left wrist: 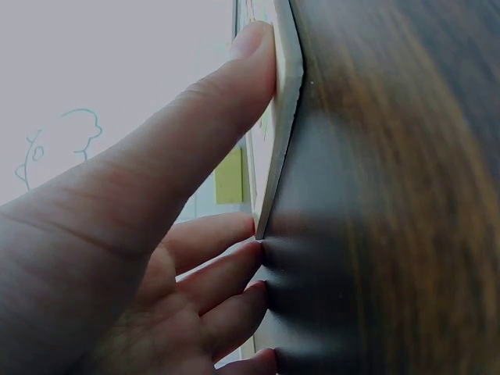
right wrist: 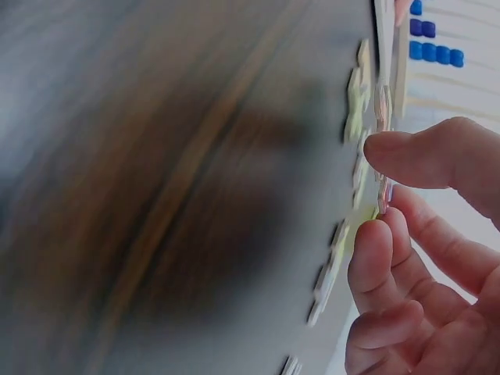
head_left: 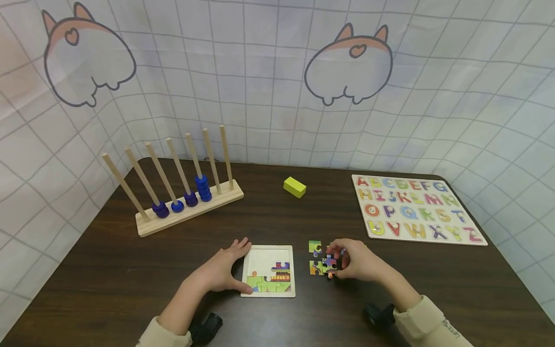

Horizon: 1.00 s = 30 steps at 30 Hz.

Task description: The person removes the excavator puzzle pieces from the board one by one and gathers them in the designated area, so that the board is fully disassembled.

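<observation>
One tray (head_left: 277, 295) lies on the table (head_left: 260, 221), its left side against the left hand (head_left: 221, 270), which is spread wide, thumb on top. For fitting well, it seems best to keep it still and match shapes before pressing. Nearly square, it has no clear long axis; its sides run forward, with joined pieces (head_left: 270, 286) at near and right. The right hand (head_left: 362, 262) bends half-closed over loose pieces (head_left: 315, 267); whether it pinches one, I cannot tell.
</observation>
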Tool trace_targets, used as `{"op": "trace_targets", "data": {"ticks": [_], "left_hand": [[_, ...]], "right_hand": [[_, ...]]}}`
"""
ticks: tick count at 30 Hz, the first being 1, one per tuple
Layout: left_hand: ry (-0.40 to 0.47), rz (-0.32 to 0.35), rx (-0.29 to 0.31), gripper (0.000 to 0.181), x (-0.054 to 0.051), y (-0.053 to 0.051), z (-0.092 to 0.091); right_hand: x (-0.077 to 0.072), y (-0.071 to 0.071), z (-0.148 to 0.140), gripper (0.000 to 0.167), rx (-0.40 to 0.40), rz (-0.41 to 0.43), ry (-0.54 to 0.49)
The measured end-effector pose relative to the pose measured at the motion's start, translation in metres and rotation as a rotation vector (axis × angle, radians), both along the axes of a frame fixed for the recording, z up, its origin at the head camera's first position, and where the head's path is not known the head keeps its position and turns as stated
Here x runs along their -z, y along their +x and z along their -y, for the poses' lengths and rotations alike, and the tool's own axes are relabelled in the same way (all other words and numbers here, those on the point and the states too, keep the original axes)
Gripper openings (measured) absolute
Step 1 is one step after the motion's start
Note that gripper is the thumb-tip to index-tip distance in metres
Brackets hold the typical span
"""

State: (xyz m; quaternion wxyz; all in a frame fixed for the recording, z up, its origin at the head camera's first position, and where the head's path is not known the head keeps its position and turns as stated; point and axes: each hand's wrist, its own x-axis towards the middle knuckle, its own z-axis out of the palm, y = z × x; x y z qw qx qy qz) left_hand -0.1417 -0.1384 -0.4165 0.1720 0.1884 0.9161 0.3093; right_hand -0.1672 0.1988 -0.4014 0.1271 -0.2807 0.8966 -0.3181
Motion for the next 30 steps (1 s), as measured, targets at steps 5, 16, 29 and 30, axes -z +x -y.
{"op": "trace_targets", "data": {"ticks": [5,16,29,30], "left_hand": [[0.002,0.001,-0.003,0.098,-0.001,0.0,0.0],[0.001,-0.008,-0.007,0.097,0.0,0.0,0.0],[0.0,-0.008,-0.009,0.097,0.001,0.0,0.0],[0.001,-0.009,-0.008,0.097,0.001,0.0,0.0]], "right_hand": [[0.002,0.0,-0.01,0.033,0.001,-0.011,0.01],[0.008,-0.001,-0.022,0.035,0.025,0.02,0.025],[0.007,-0.001,-0.023,0.032,0.038,0.041,0.029],[0.007,-0.001,-0.023,0.032,0.038,0.04,0.031]]}}
